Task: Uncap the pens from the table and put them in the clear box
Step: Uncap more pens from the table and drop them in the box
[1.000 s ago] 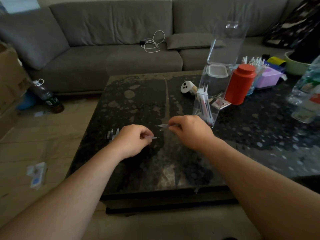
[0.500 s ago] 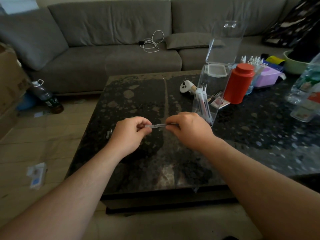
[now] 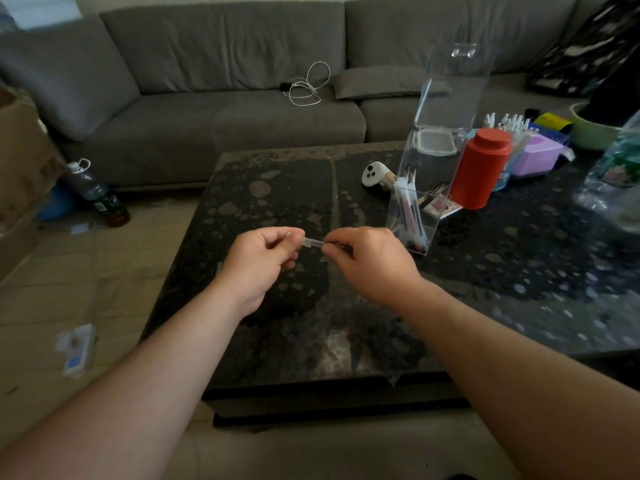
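Over the middle of the dark table [image 3: 519, 271], both hands hold one thin pen [image 3: 311, 242] between them. My left hand [image 3: 263, 258] pinches the pen's clear cap end with thumb and fingers. My right hand [image 3: 370, 261] grips the barrel, which is mostly hidden inside its fingers. The clear box [image 3: 401, 216] stands just right of my right hand, its hinged lid [image 3: 450, 88] raised upright. Several pens [image 3: 410, 216] lean inside the box.
A red canister [image 3: 479, 168], a white controller [image 3: 375, 174], a purple tray [image 3: 535, 155], a green bowl [image 3: 594, 133] and plastic bottles [image 3: 616, 174] crowd the table's right and back. A small clear piece [image 3: 219, 268] lies left of my left wrist. A grey sofa [image 3: 207, 116] stands behind.
A second ago my hands were apart, each holding something small. They have come together and lifted a little, and both now hold the same pen.
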The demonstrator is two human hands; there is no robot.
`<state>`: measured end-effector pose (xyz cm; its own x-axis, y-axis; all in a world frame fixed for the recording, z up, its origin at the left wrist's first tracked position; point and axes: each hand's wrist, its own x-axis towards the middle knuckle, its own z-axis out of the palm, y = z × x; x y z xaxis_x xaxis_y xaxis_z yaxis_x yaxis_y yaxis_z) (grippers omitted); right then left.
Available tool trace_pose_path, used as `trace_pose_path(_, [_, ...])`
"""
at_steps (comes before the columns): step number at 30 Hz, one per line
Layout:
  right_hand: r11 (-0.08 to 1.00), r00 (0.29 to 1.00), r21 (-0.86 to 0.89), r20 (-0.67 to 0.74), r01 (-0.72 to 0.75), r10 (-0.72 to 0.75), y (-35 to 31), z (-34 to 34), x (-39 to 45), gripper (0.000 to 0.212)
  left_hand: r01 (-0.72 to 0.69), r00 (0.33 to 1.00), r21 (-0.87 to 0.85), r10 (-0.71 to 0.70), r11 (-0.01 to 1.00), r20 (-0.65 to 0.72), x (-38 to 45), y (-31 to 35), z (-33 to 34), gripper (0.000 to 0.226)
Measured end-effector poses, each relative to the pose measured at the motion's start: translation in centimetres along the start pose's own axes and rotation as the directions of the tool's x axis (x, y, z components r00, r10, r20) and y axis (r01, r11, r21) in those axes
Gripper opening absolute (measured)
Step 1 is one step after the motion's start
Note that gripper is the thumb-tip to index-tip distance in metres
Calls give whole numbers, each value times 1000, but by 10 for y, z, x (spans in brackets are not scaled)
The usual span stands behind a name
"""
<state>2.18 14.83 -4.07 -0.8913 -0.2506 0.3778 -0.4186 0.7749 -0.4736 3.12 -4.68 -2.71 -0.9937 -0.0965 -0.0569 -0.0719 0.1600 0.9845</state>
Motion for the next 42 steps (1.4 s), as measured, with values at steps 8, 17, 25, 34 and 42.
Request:
trace_pose_path(8, [999,1000,33,-11,-25,26,-10,-1,-2,20,68,996,-69,-71,995,-50,-3,-1,8,21])
trace_pose_path(17, [993,995,63,36,-96,94,-15,-4,-8,16,29,994,13,-28,999,-109,-11,0,18,22])
trace_pose_path(25, [956,964,205,209,-209,166,-9,-7,-8,13,12,999,101,-8,995,-37,-14,-1,19,22])
trace_pose_path(34, [994,985,85,166,-66,51,-7,-5,-2,18,-69,998,137,69,988,7,-12,-3,30,21])
trace_pose_path(42, [995,979,78,-186,-65,79,-16,-63,38,16,-83,996,100,82,991,22,-9,-3,42,22])
